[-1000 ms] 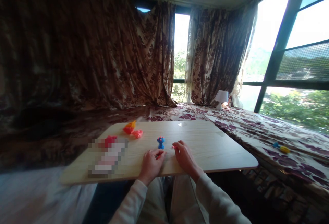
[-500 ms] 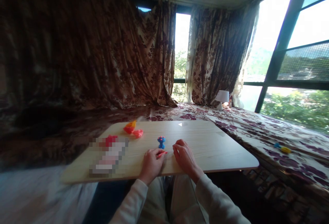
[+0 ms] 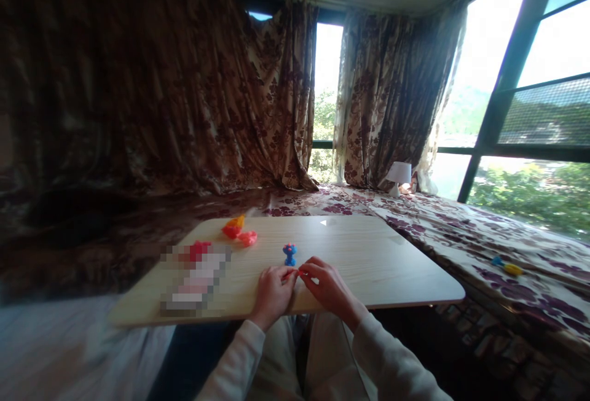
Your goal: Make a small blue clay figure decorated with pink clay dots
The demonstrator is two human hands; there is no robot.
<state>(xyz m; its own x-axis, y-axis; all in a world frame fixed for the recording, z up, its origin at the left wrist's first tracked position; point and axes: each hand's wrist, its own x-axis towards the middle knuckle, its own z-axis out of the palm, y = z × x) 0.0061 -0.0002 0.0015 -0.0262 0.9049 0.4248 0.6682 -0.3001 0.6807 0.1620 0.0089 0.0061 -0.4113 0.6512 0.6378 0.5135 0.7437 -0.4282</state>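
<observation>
A thin, small red piece of modelling clay (image 3: 298,274) spans the gap between my fingertips, above the near part of the table. My left hand (image 3: 273,291) pinches its left part, and the fingers hide much of it. At its right end, the fingertips of my right hand (image 3: 328,285) close on the clay. Just beyond the hands a small blue clay figure (image 3: 289,255) stands upright, with reddish-pink bits on its head. Neither hand touches the figure.
The pale wooden table (image 3: 369,260) holds crumpled red and yellow wrappers (image 3: 234,226), a pinkish-red wrapper (image 3: 247,239) and a blurred-out box (image 3: 196,281) at left. A flowered cover (image 3: 461,229) beside it carries a blue and yellow item (image 3: 511,269) and a white lamp (image 3: 399,172).
My right hand has moved left and its fingertips now meet the red clay held in my left hand. The left hand and the blue figure have stayed in place.
</observation>
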